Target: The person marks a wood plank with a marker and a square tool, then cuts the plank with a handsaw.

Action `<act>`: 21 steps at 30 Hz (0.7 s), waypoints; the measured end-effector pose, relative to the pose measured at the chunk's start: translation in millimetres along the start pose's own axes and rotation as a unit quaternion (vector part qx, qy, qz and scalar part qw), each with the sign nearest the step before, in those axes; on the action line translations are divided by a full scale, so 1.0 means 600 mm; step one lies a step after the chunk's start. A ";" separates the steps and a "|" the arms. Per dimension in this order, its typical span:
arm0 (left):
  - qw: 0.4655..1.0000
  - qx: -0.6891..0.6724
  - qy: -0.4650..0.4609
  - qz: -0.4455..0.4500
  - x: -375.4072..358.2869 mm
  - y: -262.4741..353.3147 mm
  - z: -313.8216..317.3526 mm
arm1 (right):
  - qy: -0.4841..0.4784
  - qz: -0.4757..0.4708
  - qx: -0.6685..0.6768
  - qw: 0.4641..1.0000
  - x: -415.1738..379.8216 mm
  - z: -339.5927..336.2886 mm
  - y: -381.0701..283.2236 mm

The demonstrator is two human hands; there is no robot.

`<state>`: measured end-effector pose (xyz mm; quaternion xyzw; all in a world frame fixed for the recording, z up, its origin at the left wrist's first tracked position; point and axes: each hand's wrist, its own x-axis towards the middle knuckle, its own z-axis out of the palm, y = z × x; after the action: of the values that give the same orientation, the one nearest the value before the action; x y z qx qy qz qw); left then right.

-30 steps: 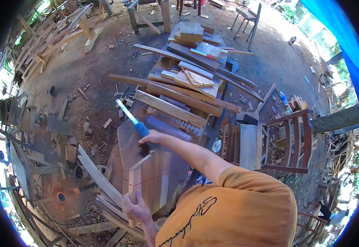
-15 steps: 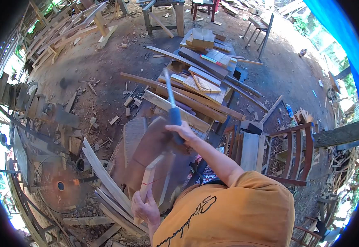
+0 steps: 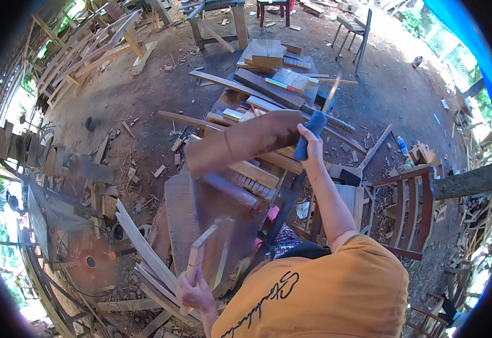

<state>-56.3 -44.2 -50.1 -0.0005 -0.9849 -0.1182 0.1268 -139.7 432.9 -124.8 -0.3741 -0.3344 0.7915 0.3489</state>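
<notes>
My right hand (image 3: pixel 311 143), raised on the right over the wood pile, is wrapped round the blue handle of a tool (image 3: pixel 310 135). Its thin shaft points up and right and is blurred at the tip. A broad brown slab (image 3: pixel 240 143) slants down to the left, its right end at my fingertips. Below, my left hand (image 3: pixel 196 290) grips a pale wooden strip (image 3: pixel 195 253) marked with a red line. The strip's far end angles up and right over a brown work surface (image 3: pixel 181 205).
Stacked planks and blocks (image 3: pixel 268 53) lie ahead. A slatted wooden chair (image 3: pixel 415 211) stands at right. Long pale boards (image 3: pixel 144 242) lean beside my left hand, near a blurred round reddish disc (image 3: pixel 91 262). Wood scraps litter the dirt floor.
My right hand has moved up and right with the blue-handled tool, whose shaft has swung to the right. The brown slab has risen. My left hand stays on the strip, slightly lower.
</notes>
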 end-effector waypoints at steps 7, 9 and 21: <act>0.999 0.048 0.003 -0.009 -0.013 0.016 -0.004 | 0.038 0.024 0.122 0.992 0.094 -0.055 -0.009; 0.998 0.057 0.000 -0.015 -0.018 0.022 -0.004 | 0.053 0.025 0.166 0.984 0.107 -0.063 -0.008; 0.998 0.052 0.039 0.013 -0.030 0.021 -0.002 | 0.139 0.103 0.128 0.977 0.183 -0.139 0.060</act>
<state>-38.2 -31.7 -50.8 -0.0026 -0.9838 -0.0653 0.1669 -134.0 524.1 -234.0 -0.4649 -0.1384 0.7998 0.3536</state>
